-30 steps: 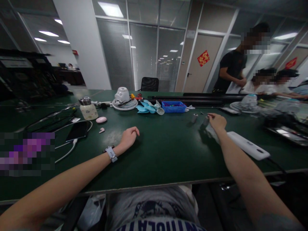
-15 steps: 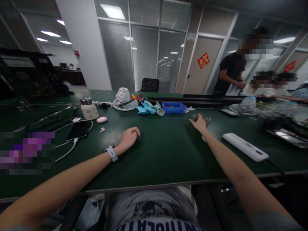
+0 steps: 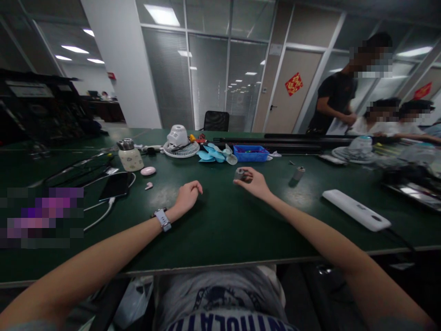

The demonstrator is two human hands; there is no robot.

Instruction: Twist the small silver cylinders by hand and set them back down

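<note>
My right hand (image 3: 257, 183) pinches a small grey metal cylinder (image 3: 239, 174), which looks like a small motor, between thumb and fingers over the middle of the table. To its right stands a similar grey cylinder (image 3: 299, 173) with a small stub on top, touched by nobody. A tiny dark piece (image 3: 291, 162) lies just behind that one. My left hand (image 3: 189, 195) rests on the green tabletop, its fingers loosely curled together with nothing visible in them. On its wrist is a watch with a pale strap (image 3: 163, 219). A pink earbud (image 3: 149, 185) lies to its left.
A blue tray (image 3: 251, 153), blue fan blades (image 3: 212, 153) and a white fan (image 3: 179, 141) sit further back. At left are a bottle (image 3: 131, 156), a pink case (image 3: 148, 171) and a phone with a cable (image 3: 117, 185). A white power strip (image 3: 356, 210) lies right. People work beyond.
My right hand has moved left from the pair of grey cylinders, carrying one toward the table's middle. The other cylinder stays behind. My left hand keeps its place.
</note>
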